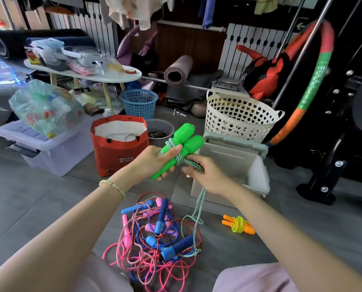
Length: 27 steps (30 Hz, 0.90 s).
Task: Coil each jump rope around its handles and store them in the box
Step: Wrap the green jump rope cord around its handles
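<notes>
Left hand (154, 160): gripped the paired green handles (181, 147) above the floor.
Right hand (205, 175): pinched the green-white rope (199, 209).
Box (258, 178): open, beside the right hand.
Tangled ropes (154, 239): on the floor.

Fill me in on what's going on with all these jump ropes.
A person sitting on the floor grips two green handles together in the left hand. The right hand holds the green-and-white rope, which has a few turns around the handles; the rest trails to the floor. An orange-handled rope, already coiled, lies on the floor beside the open grey box. The pink and blue ropes lie in a tangle.
</notes>
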Motion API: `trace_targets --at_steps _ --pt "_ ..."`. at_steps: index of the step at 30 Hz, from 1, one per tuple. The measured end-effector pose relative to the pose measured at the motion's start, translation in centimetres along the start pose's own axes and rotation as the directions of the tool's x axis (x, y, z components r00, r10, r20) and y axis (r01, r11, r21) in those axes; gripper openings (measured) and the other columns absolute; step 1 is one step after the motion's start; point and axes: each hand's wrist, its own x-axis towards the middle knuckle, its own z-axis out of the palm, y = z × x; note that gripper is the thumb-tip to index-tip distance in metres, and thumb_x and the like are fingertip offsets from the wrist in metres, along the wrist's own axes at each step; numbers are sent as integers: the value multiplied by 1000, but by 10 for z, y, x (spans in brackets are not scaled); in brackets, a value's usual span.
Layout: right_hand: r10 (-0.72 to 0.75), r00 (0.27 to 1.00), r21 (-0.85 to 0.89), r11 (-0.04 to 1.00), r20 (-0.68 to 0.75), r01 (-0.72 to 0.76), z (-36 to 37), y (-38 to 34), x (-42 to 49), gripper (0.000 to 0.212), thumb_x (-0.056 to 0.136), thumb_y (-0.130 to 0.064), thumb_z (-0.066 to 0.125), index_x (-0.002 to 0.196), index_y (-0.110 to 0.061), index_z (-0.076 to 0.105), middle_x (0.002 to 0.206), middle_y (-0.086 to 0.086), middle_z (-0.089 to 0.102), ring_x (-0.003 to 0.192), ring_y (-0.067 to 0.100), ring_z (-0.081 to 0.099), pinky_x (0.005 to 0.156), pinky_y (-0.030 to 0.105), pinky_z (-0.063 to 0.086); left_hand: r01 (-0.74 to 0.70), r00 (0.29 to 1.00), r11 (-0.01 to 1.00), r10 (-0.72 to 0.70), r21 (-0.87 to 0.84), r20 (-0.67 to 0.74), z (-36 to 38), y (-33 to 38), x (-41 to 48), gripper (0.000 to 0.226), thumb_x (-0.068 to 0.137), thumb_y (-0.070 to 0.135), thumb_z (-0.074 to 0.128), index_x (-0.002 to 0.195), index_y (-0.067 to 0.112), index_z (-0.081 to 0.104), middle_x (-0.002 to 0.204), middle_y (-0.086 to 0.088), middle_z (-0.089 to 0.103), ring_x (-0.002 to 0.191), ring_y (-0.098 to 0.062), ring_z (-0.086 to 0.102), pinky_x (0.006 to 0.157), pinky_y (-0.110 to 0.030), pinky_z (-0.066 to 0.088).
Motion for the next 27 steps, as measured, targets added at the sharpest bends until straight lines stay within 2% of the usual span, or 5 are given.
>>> trace_targets --at_steps 4,11,17,24,27 --pt "-48 995 -148 988 -93 34 5 -7 1 20 96 -23 50 103 -16 67 88 -9 65 77 -4 55 72 19 41 -40 999 996 39 -80 -18 -1 -1 4 37 93 48 50 93 11 57 62 -4 58 41 -12 46 39 -18 39" --pt "243 941 610 716 237 -339 14 -16 0 31 102 -14 32 92 -8 60 65 0 43 51 5 49 67 20 49 -18 982 953 -40 -301 -184 -5 -4 14 34 93 50 50 87 16 55 62 -3 55 38 -11 45 38 -17 35" --pt "4 1000 -357 934 -31 -15 17 -18 3 11 98 -28 44 98 -20 50 64 -8 44 63 18 45 60 35 36 20 968 948 -98 -317 -232 -9 -10 17 39 92 50 51 88 12 56 65 -5 56 37 -10 45 37 -16 36" --pt "343 911 705 587 228 -397 4 -23 0 28 101 -13 38 89 -5 62 62 -1 39 55 7 40 56 18 44 -4 964 968 -63 -250 -257 -12 -10 19 38 92 50 53 87 12 57 63 -6 58 39 -13 46 38 -19 39" --pt "302 951 265 914 59 -307 7 -27 0 13 100 -20 43 103 -15 54 70 -4 40 56 9 41 54 21 37 6 952 973 -76 -231 -295 -8 -13 21 39 91 49 54 83 11 58 62 -7 58 38 -13 47 37 -19 39"
